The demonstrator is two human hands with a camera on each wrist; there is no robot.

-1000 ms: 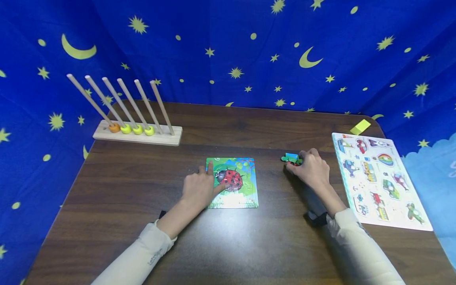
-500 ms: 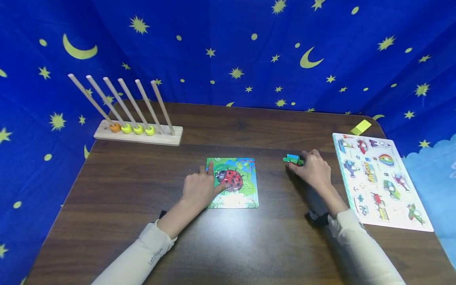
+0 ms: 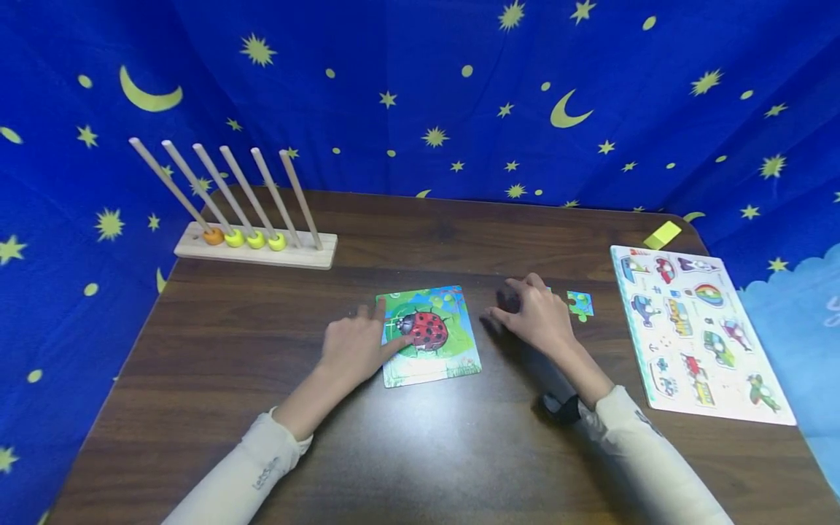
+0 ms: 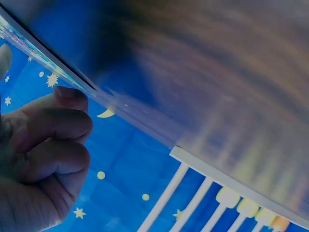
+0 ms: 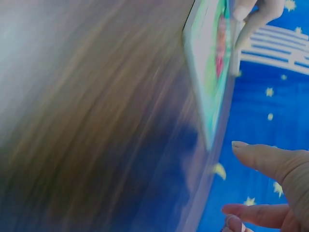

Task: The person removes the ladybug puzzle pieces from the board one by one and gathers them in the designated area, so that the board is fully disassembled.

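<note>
A square ladybug jigsaw puzzle lies on the table, turned slightly. My left hand rests on its left side, the thumb stretched over the picture and the index finger near the far left corner. In the left wrist view, the other fingers of the left hand are curled. My right hand hovers right of the puzzle, thumb and index finger spread apart, nothing seen between them. Beyond it lies a loose jigsaw piece, blue and green. Another bit of green is mostly hidden behind the right hand.
A wooden peg stand with yellow and orange beads stands at the back left. On the right lies a vehicle picture board, with a yellow block behind it. A blue star-patterned curtain hangs behind the table.
My right hand has left the loose pieces and moved left toward the puzzle; a piece now shows to its right. The puzzle has turned a little counterclockwise, and my left hand has shifted slightly left.
</note>
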